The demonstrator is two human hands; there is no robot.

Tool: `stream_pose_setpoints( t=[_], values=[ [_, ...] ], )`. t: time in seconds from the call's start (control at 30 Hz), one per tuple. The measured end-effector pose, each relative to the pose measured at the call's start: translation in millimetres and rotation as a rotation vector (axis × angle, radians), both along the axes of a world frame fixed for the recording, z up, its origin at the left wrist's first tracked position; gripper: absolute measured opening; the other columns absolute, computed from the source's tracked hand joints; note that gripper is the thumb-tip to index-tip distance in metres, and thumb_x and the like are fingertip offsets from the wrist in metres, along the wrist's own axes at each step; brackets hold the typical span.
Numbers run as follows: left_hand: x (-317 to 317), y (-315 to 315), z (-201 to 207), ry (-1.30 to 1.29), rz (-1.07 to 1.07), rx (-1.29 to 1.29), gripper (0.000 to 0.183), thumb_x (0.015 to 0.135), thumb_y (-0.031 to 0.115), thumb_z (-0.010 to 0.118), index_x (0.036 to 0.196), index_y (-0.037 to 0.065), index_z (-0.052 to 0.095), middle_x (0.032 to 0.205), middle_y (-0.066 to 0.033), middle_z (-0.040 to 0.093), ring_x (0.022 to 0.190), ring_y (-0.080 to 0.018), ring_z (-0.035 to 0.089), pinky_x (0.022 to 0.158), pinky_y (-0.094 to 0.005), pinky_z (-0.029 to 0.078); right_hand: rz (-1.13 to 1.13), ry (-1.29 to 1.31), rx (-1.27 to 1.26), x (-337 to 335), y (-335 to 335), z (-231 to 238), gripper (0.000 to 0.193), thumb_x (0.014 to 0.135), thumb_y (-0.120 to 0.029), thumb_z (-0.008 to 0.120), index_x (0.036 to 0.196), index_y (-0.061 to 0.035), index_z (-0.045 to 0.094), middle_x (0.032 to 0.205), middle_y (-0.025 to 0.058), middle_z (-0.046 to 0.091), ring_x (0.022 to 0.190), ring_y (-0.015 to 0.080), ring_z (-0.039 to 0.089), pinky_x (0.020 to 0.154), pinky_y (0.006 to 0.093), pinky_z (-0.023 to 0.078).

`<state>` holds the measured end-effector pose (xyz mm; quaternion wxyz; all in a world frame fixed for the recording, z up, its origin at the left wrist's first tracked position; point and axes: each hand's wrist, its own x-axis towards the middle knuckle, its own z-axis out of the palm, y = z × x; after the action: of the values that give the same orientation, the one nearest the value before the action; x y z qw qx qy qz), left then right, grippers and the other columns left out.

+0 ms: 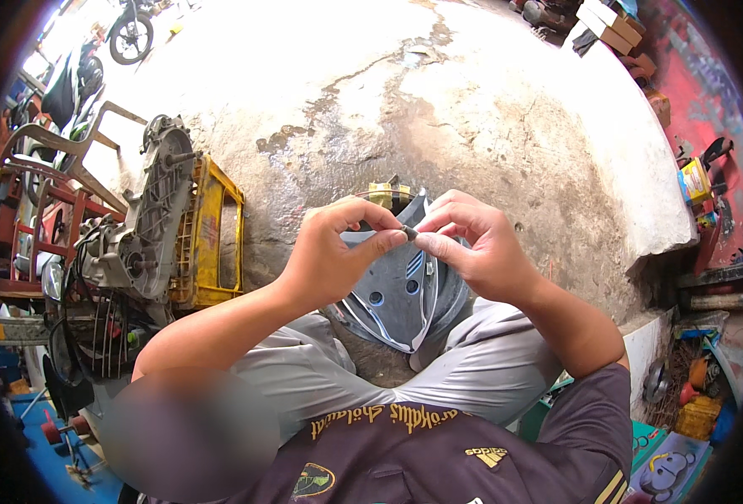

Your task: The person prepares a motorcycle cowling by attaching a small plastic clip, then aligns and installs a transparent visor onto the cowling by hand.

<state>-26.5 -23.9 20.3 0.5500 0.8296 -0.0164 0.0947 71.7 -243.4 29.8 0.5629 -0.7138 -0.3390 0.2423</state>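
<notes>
Both hands meet in front of my body, above my knees. My left hand and my right hand each pinch a small dark piece between thumb and fingertips. It is too small for me to tell its kind. Below the hands, between my legs, lies a dark grey, pointed plastic panel with pale edge lines and two round holes, which looks like a motorcycle body panel. Just beyond the hands a small yellowish object shows, partly hidden by the panel and fingers.
At my left, a metal engine casing rests against a yellow plastic crate, with a brown chair behind. A motorcycle wheel stands far left. On my right are a pale ledge, a yellow container and cluttered parts.
</notes>
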Motion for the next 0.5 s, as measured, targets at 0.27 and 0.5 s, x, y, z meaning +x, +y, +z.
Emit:
stream_pose_setpoints(
  t=[0.27,0.5],
  values=[
    [1.5,0.6,1.4,0.07,-0.044,0.011,0.015,0.09,0.014,0.081,0.102,0.005,0.077,0.095,-0.0022,0.075,0.09,-0.0117,0.063,0.086,-0.0316,0.048,-0.002,0.036,0.02,0.0,0.5,-0.3,0.007,0.096,-0.009,0.073,0.099,-0.004,0.075,0.101,0.0053,0.066,0.096,0.015,0.066,0.084,0.0333,0.054],
    [2.7,2.0,-2.1,0.07,-0.093,0.029,0.014,0.093,0.015,0.079,0.101,0.005,0.075,0.093,-0.0028,0.073,0.09,-0.012,0.062,0.086,-0.0315,0.048,0.008,0.037,0.021,2.1,-0.9,-2.6,0.008,0.095,-0.011,0.073,0.098,-0.0037,0.075,0.103,0.0056,0.065,0.097,0.0155,0.065,0.085,0.0338,0.054]
  ],
)
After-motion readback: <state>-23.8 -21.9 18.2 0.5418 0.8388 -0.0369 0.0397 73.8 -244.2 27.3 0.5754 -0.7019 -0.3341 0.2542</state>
